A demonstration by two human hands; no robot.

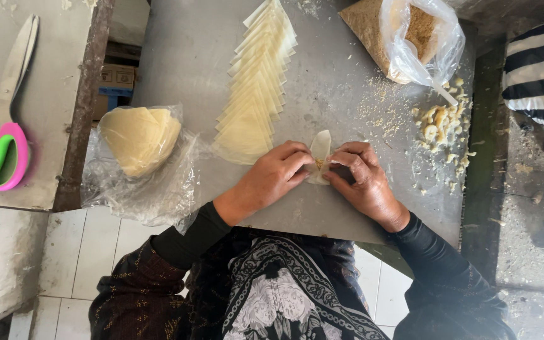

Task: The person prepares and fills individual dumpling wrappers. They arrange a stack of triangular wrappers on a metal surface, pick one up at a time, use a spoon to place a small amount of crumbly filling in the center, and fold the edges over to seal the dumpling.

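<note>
My left hand (271, 177) and right hand (360, 179) pinch the pale, thin pastry wrapper (320, 151) between closed fingers — its long axis points away from me across the grey metal bench (341, 94).

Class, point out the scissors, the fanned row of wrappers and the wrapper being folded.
Scissors (1, 151): head view, on the pink-and-green handle.
Row of wrappers (256, 82): head view, mid-row.
Folded wrapper (320, 146): head view, on its upper tip between the hands.

Grey metal table (347, 88) fills the middle, dusted with crumbs under flat daylight. Left, a second worn counter (45, 94) with a rusty edge. White floor tiles (89, 252) near left; rough concrete floor (530, 189) right.
</note>
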